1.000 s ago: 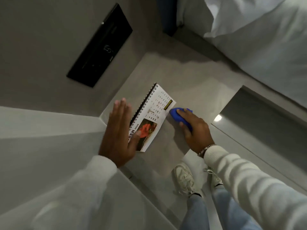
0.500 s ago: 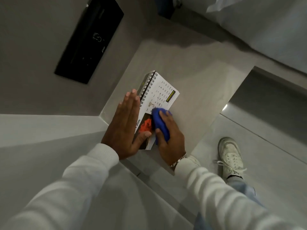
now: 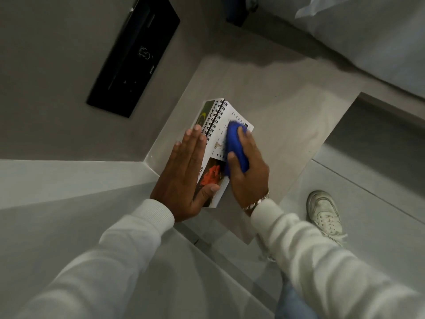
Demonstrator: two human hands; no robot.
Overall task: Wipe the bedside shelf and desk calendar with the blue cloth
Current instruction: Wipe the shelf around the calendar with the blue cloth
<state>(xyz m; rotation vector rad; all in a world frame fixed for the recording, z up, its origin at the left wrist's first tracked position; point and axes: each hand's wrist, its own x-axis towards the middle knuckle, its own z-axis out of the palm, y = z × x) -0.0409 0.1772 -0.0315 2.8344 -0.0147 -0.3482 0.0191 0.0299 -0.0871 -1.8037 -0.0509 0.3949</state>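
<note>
- Two hands are on the calendar [image 3: 215, 155] now; a second ago the right hand [image 3: 249, 171] was rubbing the bare shelf [image 3: 287, 125] just beside it, and it has since slid the cloth [image 3: 236, 148] up onto the date page
- Wiping looks to have passed from the shelf to the calendar, so I judge the task to be on its second half; how much of the shelf is done I cannot say
- Curled fingers of the right hand clamp the bunched blue cloth against the page, thumb hooked around its near edge
- Flat and spread, the left hand [image 3: 184, 178] grips nothing; its palm leans on the calendar's left side while its thumb presses the lower corner of the page
- Between them the calendar stands tented on the shelf, spiral binding on top, close to the wall corner
- Print on the back page reads "NOVEM", the rest hidden by fingers; "2026" shows beside the orange flower picture; the date grid is too blurred to read
- Small white symbols on the black wall panel [image 3: 133, 56] stay illegible
</note>
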